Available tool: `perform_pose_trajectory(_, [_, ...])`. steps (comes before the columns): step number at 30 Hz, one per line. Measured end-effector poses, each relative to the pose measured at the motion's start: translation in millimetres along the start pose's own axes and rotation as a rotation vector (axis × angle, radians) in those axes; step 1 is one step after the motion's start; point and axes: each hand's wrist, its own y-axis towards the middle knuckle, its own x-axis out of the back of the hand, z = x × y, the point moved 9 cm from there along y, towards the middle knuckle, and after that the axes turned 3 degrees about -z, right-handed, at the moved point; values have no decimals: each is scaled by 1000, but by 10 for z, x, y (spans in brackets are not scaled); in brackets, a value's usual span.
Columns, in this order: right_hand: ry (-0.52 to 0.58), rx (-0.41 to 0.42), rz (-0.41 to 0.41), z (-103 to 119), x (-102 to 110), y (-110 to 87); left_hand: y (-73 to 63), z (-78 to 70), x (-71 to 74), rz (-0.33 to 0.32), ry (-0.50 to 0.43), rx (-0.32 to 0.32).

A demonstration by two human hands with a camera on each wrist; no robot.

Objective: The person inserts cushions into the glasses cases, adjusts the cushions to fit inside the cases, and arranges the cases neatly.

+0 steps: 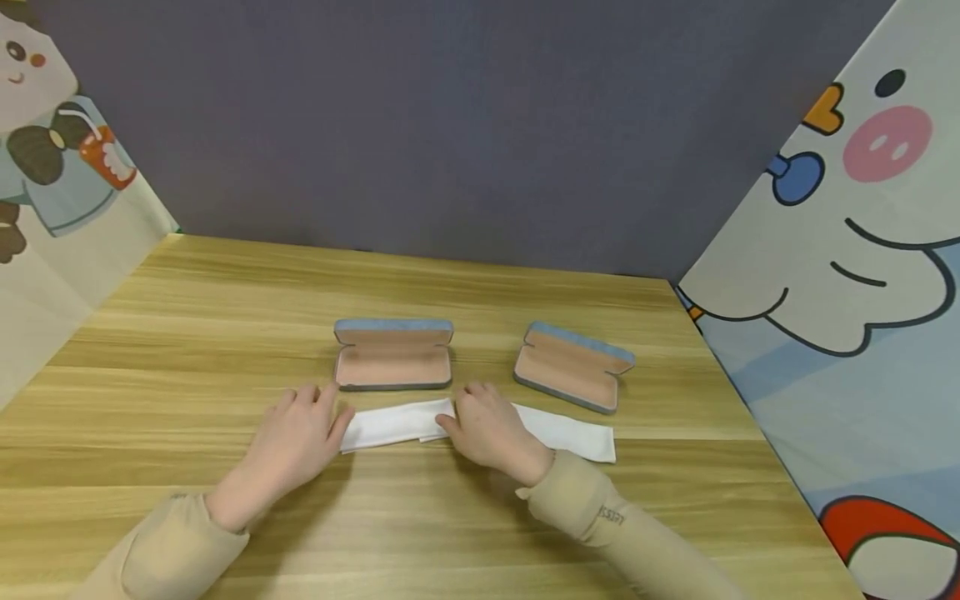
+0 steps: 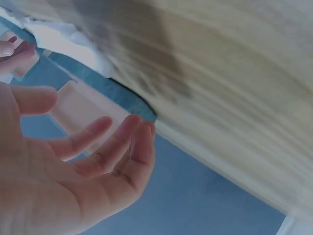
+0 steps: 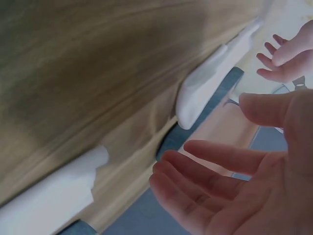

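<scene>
A strip of folded white cloth [image 1: 397,422] lies on the wooden table in front of the left glasses case [image 1: 393,367], which stands with its lid up. At the cloth's left end is my left hand [image 1: 296,435], fingers loosely bent and holding nothing in the left wrist view. My right hand [image 1: 491,429] hovers by the same cloth's right end, its fingers relaxed and apart from it in the right wrist view. Partly behind that hand in the head view, a second folded white cloth [image 1: 572,433] lies below the right glasses case [image 1: 566,375], also lid up.
Both cases are blue-grey outside and pinkish inside; the right one sits at an angle. The wooden table [image 1: 247,333] ends at a dark grey panel [image 1: 420,133] behind. Cartoon-printed curtains [image 1: 862,250] border both sides.
</scene>
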Motion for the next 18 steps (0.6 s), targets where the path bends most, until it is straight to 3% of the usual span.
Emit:
perform_pose_trajectory(9, [-59, 10, -9, 7, -96, 34, -84, 26, -157, -14, 21, -63])
perform_pose_trajectory(18, [-94, 26, -89, 32, -107, 73, -70, -5, -148, -65, -11, -90])
